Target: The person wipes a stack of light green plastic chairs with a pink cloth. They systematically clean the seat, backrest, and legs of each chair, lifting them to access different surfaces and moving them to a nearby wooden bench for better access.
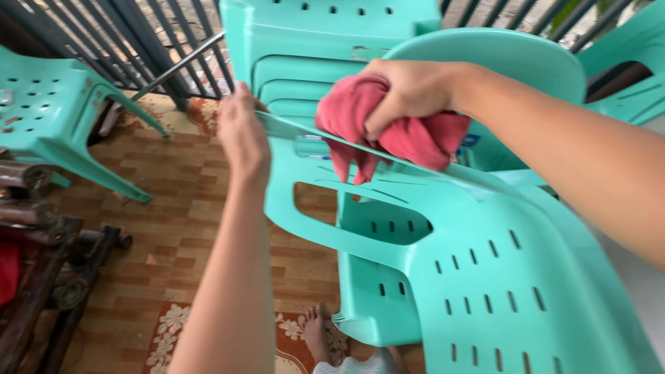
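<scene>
From my feed, the right hand (409, 90) had its grip closed tight around a bunched red cloth (395, 135), pressing it onto the thin upper edge of a turquoise plastic chair (485, 277) that lay tilted toward the camera. The left hand (242, 135) gripped that same edge further left, fingers wrapped over it, though I could not see the fingertips, so how firmly it clamped was, I think, uncertain. The chair's surface was smooth moulded plastic with rows of short slots in the seat and back, and a cut-out under the armrest.

Behind it stood a stack of matching chairs (312, 48), nested close. Another turquoise chair (48, 111) sat well apart at the left, and one more showed at the upper right corner. The floor (173, 228) was brown brick-pattern tile, with a floral mat (166, 332) near the bottom, where a bare foot (315, 332) rested. Dark metal railing bars (138, 34) ran along the back, and dark wooden pieces (41, 277) lay at the left edge.
</scene>
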